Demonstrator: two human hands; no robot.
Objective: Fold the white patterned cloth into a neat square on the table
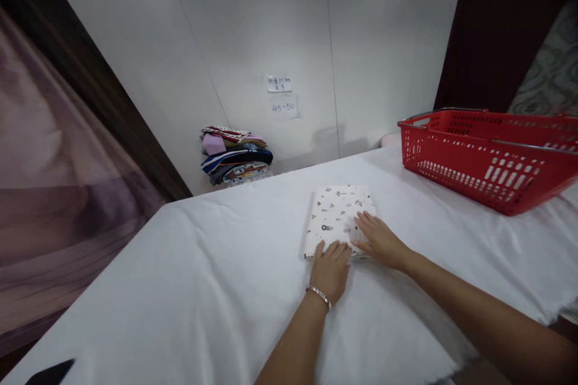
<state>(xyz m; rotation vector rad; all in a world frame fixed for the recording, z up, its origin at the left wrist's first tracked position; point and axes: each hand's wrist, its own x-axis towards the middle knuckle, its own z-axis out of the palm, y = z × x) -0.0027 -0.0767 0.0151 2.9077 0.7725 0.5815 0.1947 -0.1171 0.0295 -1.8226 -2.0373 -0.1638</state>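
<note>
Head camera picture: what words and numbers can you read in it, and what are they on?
"45-50": handwritten on the lower paper stuck to the wall.
Upper paper, just above it: two lines of handwriting, too small and blurred for me to read surely.
Folded cloth: little printed pictures, no words I can read.

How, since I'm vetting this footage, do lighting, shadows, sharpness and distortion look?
Head view: dim, mostly diffuse light, soft grey shadows on the wall, upper-right corner nearly black; no harsh glare; print on the folded cloth discernible, though slightly soft; wide-angle distortion seems to stretch the red basket at the right edge.
</note>
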